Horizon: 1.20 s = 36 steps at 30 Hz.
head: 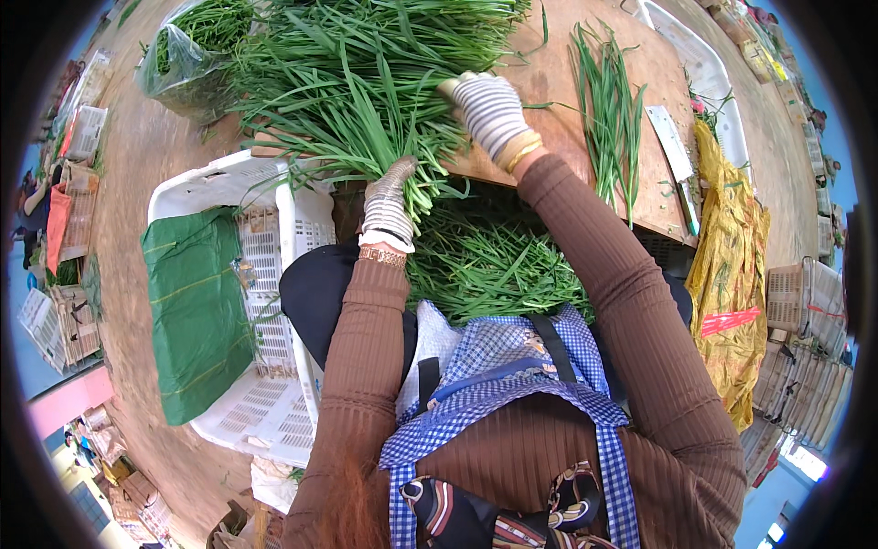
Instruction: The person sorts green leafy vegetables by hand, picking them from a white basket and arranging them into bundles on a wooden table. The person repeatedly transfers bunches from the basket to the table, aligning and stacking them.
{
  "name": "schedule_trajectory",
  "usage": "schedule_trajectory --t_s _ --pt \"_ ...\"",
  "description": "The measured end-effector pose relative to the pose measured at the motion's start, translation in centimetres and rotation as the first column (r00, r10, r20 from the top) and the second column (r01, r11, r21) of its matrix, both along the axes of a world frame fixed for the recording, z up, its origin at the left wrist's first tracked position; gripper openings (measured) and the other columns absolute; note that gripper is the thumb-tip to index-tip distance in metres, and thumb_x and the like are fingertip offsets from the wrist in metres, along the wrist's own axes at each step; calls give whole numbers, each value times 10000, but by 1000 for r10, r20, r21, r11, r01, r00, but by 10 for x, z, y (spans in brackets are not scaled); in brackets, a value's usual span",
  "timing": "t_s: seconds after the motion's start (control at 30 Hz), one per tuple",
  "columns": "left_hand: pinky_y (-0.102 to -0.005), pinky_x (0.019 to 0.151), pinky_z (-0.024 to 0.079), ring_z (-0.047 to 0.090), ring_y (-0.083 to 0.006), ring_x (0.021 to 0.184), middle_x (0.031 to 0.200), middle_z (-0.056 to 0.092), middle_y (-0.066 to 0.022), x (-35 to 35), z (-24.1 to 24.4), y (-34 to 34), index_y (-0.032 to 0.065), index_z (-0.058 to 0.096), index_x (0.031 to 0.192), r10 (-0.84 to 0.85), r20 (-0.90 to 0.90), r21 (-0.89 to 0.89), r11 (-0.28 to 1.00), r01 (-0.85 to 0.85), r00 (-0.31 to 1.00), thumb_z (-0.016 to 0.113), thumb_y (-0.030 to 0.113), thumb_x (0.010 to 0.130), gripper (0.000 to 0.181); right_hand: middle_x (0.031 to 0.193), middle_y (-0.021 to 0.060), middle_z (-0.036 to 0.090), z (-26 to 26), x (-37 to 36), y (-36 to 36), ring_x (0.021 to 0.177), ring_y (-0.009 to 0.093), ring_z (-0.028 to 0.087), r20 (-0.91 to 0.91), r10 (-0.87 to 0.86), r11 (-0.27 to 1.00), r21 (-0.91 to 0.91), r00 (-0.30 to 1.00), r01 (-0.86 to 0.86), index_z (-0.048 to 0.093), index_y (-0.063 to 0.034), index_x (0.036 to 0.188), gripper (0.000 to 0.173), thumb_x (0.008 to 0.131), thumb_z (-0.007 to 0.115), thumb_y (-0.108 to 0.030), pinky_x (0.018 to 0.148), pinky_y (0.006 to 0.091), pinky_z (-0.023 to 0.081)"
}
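Note:
My left hand (391, 202), in a striped work glove, is closed round the pale stem ends of a bunch of green leafy stalks (374, 130), perhaps garlic chives. My right hand (488, 113), gloved alike, is at the right edge of a large pile of the same greens (439, 34) on a wooden board (549, 144); its fingertips are blurred, and whether they grip a stalk is unclear. A small separate bunch (607, 117) lies on the board to the right, beside a knife with a wide blade (669, 143). More loose greens (501, 267) lie below the board, before my apron.
At left stands a white plastic crate (291, 206) with a green woven sheet (199, 316) over its side. A clear plastic bag of greens (195, 62) stands at upper left. A yellow woven sack (730, 274) hangs at right, near a white basket (720, 75).

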<state>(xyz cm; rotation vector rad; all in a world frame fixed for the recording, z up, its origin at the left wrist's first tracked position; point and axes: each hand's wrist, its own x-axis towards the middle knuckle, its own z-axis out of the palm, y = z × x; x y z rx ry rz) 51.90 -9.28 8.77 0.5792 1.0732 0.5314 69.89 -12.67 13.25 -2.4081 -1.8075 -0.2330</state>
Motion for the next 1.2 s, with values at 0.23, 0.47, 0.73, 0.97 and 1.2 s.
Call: schedule_trajectory --t_s 0.23,0.47,0.73,0.97,1.2 --pt "-334 756 508 588 -212 901 1056 599 -100 -11 1 -1 16 593 1083 -7 134 -10 1000 9 991 659 131 767 343 749 88 588 13 -41 -48 720 286 577 -134 54 964 265 989 -17 607 -122 966 214 772 610 -212 628 385 454" --pt "-328 803 462 564 -198 942 1071 601 -82 -14 1 1 23 571 1140 -90 120 -35 995 95 989 688 177 763 425 742 181 596 -37 -103 -46 683 353 588 -513 -60 991 73 856 113 587 -60 908 162 813 535 -181 600 415 476" --pt "-320 750 484 584 -216 846 995 619 -108 -5 -8 0 -10 614 1014 -48 138 0 999 49 989 641 130 763 288 1062 126 567 24 -63 -46 1016 304 521 -129 170 970 194 977 -143 548 -93 1097 389 727 627 -183 864 414 401" --pt "-308 451 474 551 -180 522 714 609 -71 -17 16 -6 21 606 925 -15 108 -30 999 18 994 638 205 781 236 1365 114 363 -27 -57 -8 1280 316 302 -31 228 964 145 973 -221 372 -155 1327 750 648 684 -217 1033 587 153" --pt "-431 711 542 601 -231 694 838 607 -106 -53 31 -10 17 568 925 88 368 -153 988 -32 926 648 107 772 195 1367 100 364 -51 -53 4 1261 281 332 61 134 976 167 989 -142 333 -123 1344 685 732 616 -242 989 607 205"
